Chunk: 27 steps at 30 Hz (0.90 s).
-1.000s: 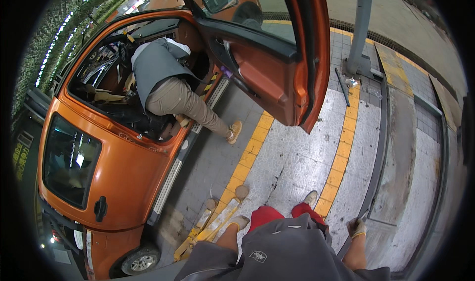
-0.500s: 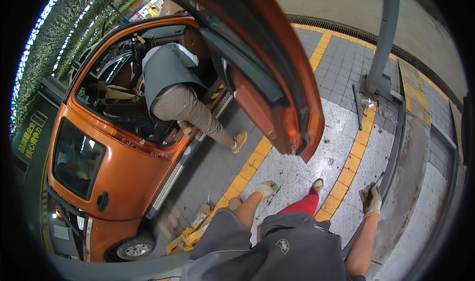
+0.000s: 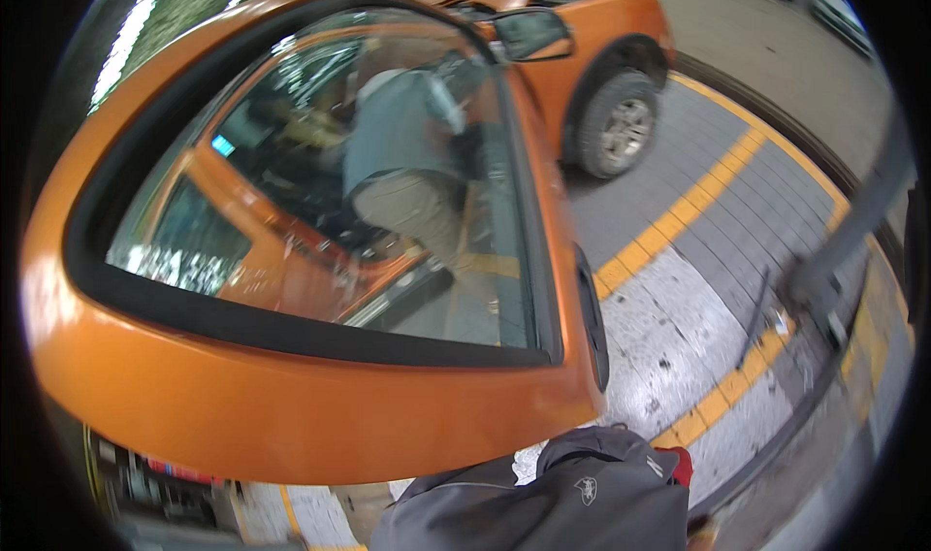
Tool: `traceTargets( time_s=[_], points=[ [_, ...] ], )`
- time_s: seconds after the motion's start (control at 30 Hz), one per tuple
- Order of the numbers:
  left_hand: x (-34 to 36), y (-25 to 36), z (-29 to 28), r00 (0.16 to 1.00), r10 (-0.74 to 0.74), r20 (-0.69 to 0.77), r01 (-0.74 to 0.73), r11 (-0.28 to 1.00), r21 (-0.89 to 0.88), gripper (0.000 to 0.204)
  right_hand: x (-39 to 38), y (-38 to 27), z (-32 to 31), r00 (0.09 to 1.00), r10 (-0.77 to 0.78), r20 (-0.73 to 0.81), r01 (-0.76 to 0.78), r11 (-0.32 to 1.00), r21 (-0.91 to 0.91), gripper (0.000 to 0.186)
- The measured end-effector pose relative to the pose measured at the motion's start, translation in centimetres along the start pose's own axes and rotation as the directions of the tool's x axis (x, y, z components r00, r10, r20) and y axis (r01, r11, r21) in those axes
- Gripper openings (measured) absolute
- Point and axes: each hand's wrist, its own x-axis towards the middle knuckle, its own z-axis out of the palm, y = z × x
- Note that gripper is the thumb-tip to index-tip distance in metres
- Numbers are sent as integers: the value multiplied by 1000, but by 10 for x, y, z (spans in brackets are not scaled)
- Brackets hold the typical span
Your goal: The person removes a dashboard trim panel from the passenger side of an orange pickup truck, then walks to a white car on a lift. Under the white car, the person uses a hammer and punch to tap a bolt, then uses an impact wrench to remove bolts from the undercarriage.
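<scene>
1. Head view: I have the orange car door (image 3: 320, 410) open across the foreground, just beside the wearer's grey top (image 3: 543, 502).
2. The step in hand, I judge, is passing close by the door; the next move calls for room around its edge.
3. Left hand: out of sight, so I cannot tell its spread or what it touches.
4. Right hand: a blurred sliver at the lower edge may be arm or hand; I cannot tell how its fingers stand or what they hold.
5. Through the window (image 3: 320, 221) I see a co-worker (image 3: 402, 134) bent into the cab.
6. Well apart, a dark bar (image 3: 755, 318) lies near a grey post (image 3: 863, 221).
</scene>
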Motion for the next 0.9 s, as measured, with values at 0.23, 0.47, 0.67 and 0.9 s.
traceTargets(
  time_s=[0.23, 0.47, 0.67, 0.9],
  points=[
    [61, 157, -8, 993, -102, -63, 81, 959, -272, 50, 157, 172, -187, 831, 241, 501, -185, -730, 658, 41],
    [80, 289, -3, 984, -170, -59, 125, 882, -453, 45, 266, 367, -397, 960, 242, 138, 96, -754, 649, 48],
    [98, 292, -23, 942, -328, 68, 252, 561, -789, 41, 388, 417, -622, 944, 309, -118, 258, -466, 847, 21],
    [216, 285, -156, 958, 223, 179, -250, 958, 143, 40, 506, 405, -760, 951, 154, -269, 309, -501, 808, 35]
  ],
)
